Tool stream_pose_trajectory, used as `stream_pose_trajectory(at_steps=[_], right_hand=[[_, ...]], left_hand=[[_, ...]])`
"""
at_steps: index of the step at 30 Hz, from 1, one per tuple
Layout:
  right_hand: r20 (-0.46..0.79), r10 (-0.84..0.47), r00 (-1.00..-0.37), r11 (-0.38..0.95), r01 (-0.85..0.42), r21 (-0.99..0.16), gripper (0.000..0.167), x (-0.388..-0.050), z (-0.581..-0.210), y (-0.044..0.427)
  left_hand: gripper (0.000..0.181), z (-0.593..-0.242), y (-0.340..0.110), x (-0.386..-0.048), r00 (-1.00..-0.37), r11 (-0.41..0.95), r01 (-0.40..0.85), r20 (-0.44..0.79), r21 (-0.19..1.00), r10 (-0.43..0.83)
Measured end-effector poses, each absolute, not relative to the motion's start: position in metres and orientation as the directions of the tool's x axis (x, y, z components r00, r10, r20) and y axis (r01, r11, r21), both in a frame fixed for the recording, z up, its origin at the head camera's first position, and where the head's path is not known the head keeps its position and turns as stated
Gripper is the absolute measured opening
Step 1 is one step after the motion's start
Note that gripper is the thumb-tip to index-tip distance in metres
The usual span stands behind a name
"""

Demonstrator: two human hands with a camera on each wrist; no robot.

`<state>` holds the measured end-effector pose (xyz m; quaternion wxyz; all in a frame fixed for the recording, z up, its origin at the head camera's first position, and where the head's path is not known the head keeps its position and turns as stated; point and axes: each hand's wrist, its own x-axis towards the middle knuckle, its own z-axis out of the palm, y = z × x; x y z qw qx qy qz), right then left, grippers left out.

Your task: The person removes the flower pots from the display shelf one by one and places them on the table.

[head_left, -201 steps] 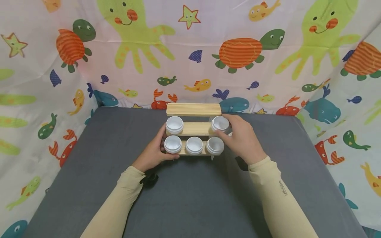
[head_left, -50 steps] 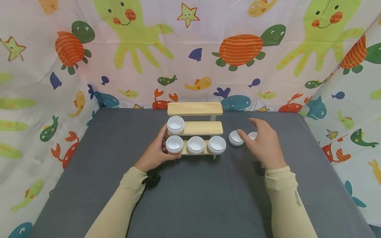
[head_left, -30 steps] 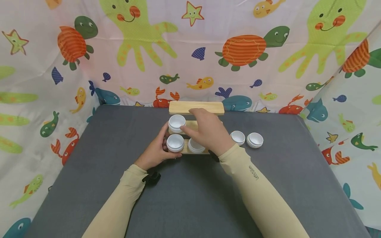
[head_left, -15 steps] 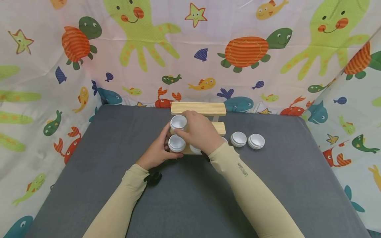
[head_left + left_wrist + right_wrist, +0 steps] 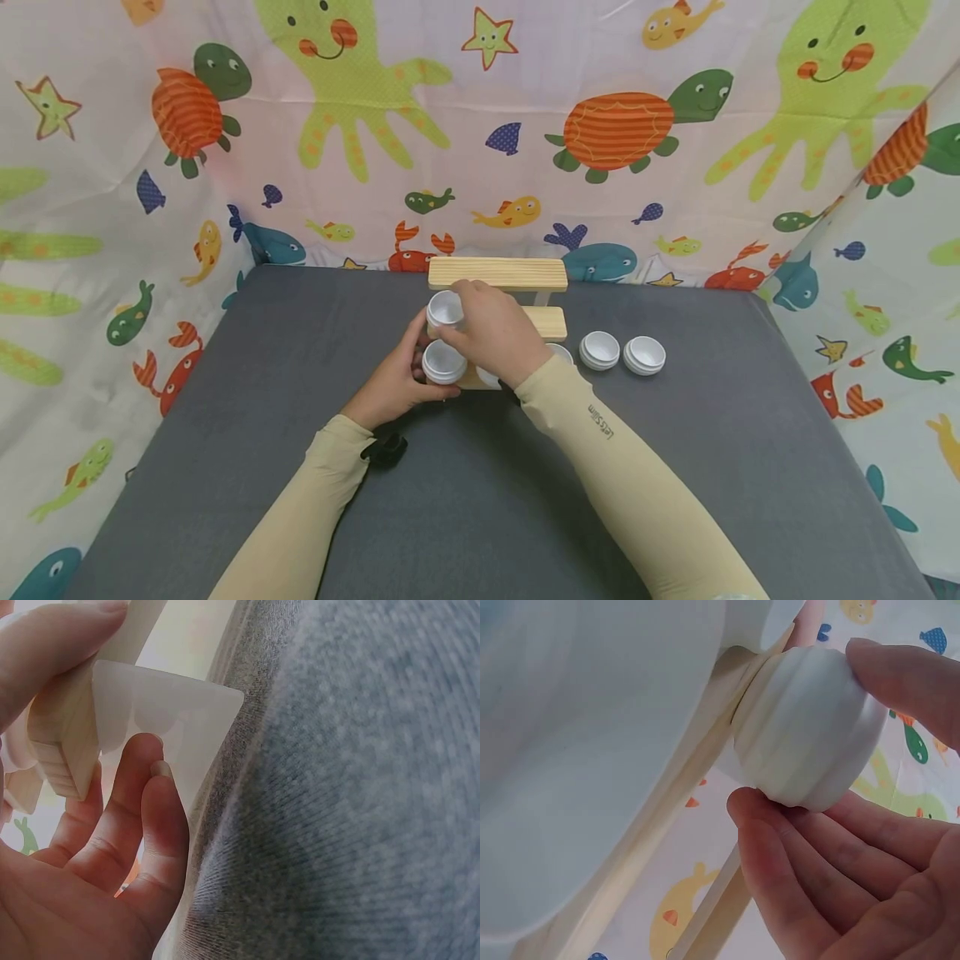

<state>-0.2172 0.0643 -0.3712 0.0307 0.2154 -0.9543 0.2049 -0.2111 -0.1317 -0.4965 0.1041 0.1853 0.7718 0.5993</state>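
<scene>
A three-step wooden shelf stand (image 5: 498,273) with translucent side panels (image 5: 161,712) stands on the grey table. My left hand (image 5: 386,379) grips its lower left end; in the left wrist view the thumb lies over the wooden board and the fingers curl behind it. At the left of the middle step is a small ridged white bowl (image 5: 445,309), which my right hand (image 5: 498,329) holds between thumb and fingers (image 5: 787,877). On the lowest step, one white bowl (image 5: 444,363) sits at the left; others are partly hidden by the right hand.
Two more white bowls, a nearer-to-stand one (image 5: 599,351) and an outer one (image 5: 644,356), stand side by side on the table (image 5: 465,500) right of the stand. A sea-animal patterned curtain (image 5: 480,125) rises behind and at both sides.
The bowl once held at the middle step's right end now stands on the table to the right. My right hand has moved left to the remaining middle-step bowl. My left hand has stayed.
</scene>
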Motion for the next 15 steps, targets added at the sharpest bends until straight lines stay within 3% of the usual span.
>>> stream_pose_trajectory(at_steps=[15], right_hand=[[0.152,-0.37,-0.917,0.828,-0.399,-0.395,0.059,-0.208,-0.362,0.085]], left_hand=[[0.135,-0.496,-0.132,-0.21,-0.902,0.177,0.168,0.079,0.97,0.424]])
